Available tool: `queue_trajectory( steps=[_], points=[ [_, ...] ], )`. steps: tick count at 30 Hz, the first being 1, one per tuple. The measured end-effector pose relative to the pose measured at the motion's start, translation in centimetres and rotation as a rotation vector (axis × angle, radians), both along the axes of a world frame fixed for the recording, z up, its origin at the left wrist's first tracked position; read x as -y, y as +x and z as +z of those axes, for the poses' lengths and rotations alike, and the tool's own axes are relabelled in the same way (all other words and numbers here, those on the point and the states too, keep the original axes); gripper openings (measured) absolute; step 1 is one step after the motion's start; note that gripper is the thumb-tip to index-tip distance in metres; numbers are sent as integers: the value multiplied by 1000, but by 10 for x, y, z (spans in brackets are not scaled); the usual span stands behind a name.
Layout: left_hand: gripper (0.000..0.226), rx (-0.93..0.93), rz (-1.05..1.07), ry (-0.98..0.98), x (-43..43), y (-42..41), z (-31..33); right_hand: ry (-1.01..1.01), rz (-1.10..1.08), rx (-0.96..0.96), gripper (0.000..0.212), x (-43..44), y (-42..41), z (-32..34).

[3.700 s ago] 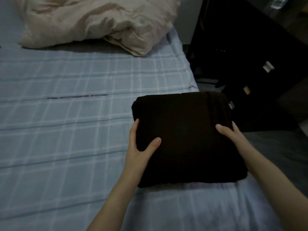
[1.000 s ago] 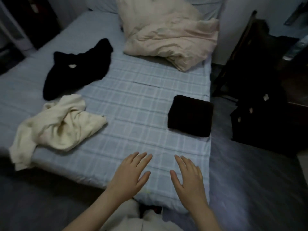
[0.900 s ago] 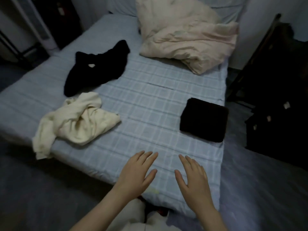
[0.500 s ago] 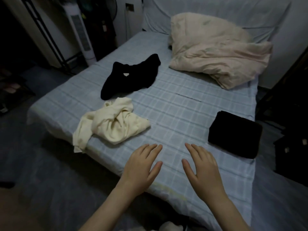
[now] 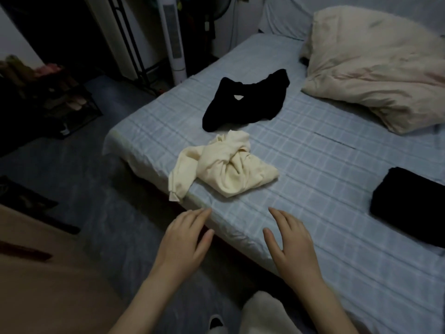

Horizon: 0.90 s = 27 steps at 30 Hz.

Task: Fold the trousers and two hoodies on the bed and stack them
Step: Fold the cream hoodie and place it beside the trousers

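A person stands at the edge of a bed (image 5: 313, 189), left hand (image 5: 183, 239) and right hand (image 5: 293, 247) held flat and empty over its near corner, fingers straight and slightly spread. Just ahead of the left hand's fingertips lies a cream hoodie (image 5: 228, 169), a soft knit twisted into a knot-like heap, one end trailing over the mattress edge. Further ahead, beyond it, a black hoodie (image 5: 245, 104) sprawls crumpled, a pale label showing at the neck. Well off to the right of the right hand sits a folded black bundle (image 5: 409, 208), a neat, thick rectangle, apparently the trousers already done. The cream hoodie looks to be next. It would pay to untwist it, draw it onto open checked sheet in front of both hands, and smooth it flat before turning the sleeves inward. A puffy beige quilt (image 5: 375, 63) lies heaped far ahead to the right.
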<state>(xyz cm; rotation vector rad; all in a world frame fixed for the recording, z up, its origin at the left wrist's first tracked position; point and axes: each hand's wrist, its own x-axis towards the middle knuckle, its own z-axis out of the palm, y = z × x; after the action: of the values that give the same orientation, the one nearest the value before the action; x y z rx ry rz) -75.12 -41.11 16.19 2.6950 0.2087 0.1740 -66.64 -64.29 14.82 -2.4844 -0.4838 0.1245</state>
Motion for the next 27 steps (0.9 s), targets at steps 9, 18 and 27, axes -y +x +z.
queue_trajectory(
  steps=[9,18,27],
  points=[
    [50,-137,60,-88,-80,37,-46,-80,58,-51,51,-82,61,-35],
    [59,-110,-28,-11,-181,185,-21,-45,52,-10,45,-181,192,-36],
    [59,-145,-257,-6,-241,303,-31,-93,-105,59,49,-235,264,-30]
  ],
)
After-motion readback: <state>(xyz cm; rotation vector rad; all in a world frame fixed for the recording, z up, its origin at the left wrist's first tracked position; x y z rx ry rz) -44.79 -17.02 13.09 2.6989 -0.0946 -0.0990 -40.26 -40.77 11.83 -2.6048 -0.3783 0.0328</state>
